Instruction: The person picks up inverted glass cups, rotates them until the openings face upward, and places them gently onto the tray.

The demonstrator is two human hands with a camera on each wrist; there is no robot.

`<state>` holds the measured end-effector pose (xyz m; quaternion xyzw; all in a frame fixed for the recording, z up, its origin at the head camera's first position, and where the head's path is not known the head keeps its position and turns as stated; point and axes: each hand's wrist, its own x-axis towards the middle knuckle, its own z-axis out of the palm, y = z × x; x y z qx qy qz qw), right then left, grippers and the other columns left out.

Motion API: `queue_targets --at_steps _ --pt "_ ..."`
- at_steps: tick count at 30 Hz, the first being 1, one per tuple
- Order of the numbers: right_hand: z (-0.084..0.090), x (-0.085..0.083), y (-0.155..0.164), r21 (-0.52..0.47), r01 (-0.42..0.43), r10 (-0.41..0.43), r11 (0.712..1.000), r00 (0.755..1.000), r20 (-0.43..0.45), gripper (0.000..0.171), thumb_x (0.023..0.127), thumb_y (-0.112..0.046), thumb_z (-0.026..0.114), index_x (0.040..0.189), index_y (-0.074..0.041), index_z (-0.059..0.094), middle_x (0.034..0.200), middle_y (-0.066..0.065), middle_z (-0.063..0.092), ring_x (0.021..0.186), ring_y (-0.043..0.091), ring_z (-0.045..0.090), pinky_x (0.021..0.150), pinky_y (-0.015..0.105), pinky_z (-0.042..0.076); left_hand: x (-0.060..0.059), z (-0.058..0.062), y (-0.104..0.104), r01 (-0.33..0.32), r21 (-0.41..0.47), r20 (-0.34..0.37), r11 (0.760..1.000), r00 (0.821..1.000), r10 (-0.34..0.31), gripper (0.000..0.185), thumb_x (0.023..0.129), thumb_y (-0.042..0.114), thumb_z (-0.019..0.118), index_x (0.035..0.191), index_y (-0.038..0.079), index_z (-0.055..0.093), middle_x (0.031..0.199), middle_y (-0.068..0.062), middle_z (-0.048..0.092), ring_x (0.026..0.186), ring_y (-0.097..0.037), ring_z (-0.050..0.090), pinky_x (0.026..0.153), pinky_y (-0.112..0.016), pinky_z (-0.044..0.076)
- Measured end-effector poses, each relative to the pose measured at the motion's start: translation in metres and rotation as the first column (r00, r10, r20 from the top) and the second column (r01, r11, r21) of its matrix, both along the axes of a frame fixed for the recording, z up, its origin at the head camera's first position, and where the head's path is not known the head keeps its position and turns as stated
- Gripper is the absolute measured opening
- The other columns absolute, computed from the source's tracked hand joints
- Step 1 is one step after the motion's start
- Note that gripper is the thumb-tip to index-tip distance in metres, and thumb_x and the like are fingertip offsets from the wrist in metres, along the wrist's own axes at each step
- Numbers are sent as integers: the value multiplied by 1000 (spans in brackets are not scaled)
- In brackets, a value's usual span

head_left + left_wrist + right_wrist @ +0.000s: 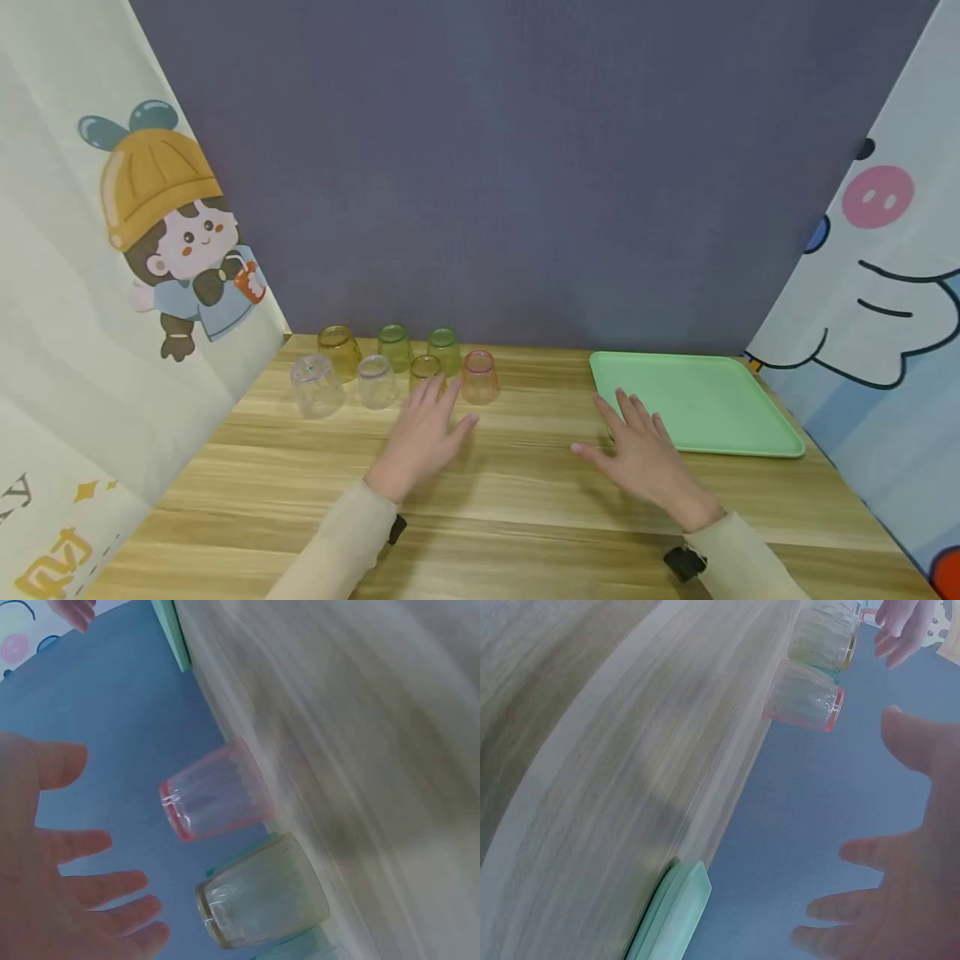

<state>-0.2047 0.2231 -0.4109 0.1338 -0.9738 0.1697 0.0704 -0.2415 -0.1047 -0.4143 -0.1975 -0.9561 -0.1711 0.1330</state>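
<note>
My left hand [423, 433] hovers over the table with fingers spread, holding nothing. Just beyond it stand an amber glass [426, 367], partly hidden by the fingers, and a pink glass [480, 379]. In the left wrist view the pink glass [217, 791] and amber glass [264, 894] stand apart from the fingers. My right hand [645, 458], also spread and holding nothing, is over the near left edge of a light green tray [720, 408]. The right wrist view shows the tray's edge [676, 911] below that hand.
Left of the amber glass stand two clear purple-rimmed glasses, one [317, 387] larger than the other [377, 383]. Behind them are a yellow glass [340, 354] and two green glasses, left [394, 348] and right [445, 352]. A dark partition [510, 183] rises along the wooden table's [517, 508] back edge.
</note>
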Motion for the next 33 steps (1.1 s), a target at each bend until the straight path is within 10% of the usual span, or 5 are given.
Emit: queue_targets --at_steps 20,33 --pt "-3 -13 -10 -39 -94 93 995 995 -28 87 96 -60 58 157 -2 34 160 33 23 147 52 19 118 67 16 -63 19 28 -13 10 -48 1000 999 14 45 100 26 61 136 -2 56 133 -19 57 128 -37 51 112 -47 39" --pt "-2 -33 -19 -38 -148 144 988 985 -93 80 97 -53 63 155 -5 39 156 32 33 144 50 32 113 63 31 -90 19 45 -30 -14 71 999 997 30 53 100 30 60 143 2 52 140 -22 54 131 -40 49 114 -49 38"
